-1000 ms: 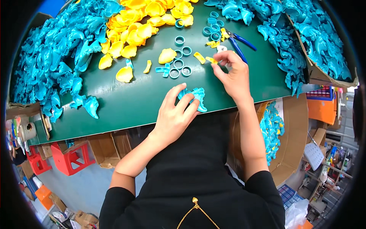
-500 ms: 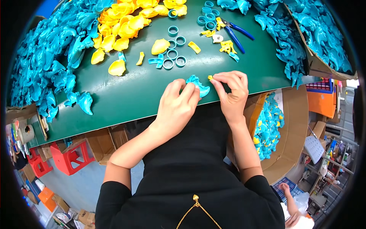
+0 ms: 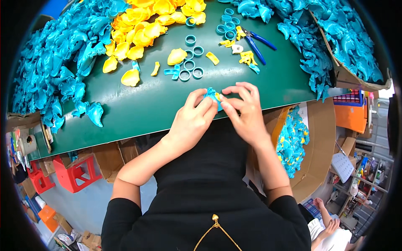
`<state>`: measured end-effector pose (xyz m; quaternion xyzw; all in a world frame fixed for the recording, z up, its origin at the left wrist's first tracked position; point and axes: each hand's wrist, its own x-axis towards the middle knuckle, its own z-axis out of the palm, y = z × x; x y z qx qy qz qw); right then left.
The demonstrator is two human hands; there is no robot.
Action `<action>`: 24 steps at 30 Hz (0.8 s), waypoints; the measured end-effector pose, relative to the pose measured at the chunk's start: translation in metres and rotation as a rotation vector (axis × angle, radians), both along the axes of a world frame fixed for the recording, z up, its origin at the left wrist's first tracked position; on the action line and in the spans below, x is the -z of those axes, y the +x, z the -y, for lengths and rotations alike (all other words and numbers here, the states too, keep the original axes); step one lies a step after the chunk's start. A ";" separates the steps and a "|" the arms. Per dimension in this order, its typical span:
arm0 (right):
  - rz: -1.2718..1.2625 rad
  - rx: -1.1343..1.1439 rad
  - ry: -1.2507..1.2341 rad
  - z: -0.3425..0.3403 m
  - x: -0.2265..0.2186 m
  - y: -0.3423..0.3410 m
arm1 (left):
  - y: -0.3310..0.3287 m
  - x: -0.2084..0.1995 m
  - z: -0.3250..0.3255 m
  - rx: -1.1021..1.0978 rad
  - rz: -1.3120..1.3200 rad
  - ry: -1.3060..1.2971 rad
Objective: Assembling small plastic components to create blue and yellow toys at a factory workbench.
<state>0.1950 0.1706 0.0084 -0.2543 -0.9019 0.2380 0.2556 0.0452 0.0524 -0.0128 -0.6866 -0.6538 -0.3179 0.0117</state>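
Observation:
My left hand (image 3: 193, 119) is closed on a curved blue plastic piece (image 3: 210, 93) with a jagged edge, just above the near edge of the green table (image 3: 138, 106). A small yellow plastic piece (image 3: 217, 96) sits against its right side. My right hand (image 3: 246, 115) has its thumb and index fingertips at that yellow piece, pressing it to the blue one, while its other fingers stay raised. Fingers partly hide both pieces. Farther off lie several blue rings (image 3: 189, 65), a loose yellow shell-shaped piece (image 3: 177, 56) and blue-handled cutters (image 3: 255, 48).
Blue pieces are heaped at the left (image 3: 54, 62), beside a yellow pile (image 3: 140, 31). A cardboard box (image 3: 335, 62) of blue pieces stands at the right. Below the table edge, another box (image 3: 320, 146) holds blue-and-yellow pieces. Another person (image 3: 328, 230) sits at lower right.
My right hand has moved left, bringing the yellow piece from beside the blue piece into contact with it. My left hand still holds the blue piece.

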 end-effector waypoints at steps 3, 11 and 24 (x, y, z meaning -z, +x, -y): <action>0.222 -0.299 -0.359 -0.053 -0.018 -0.020 | -0.017 -0.012 0.007 0.095 -0.044 -0.029; -0.034 -0.215 0.066 -0.096 -0.012 -0.176 | -0.009 -0.005 0.020 -0.119 0.032 -0.010; 0.197 -0.131 0.172 -0.095 -0.002 -0.200 | -0.008 0.015 0.018 -0.197 -0.086 0.158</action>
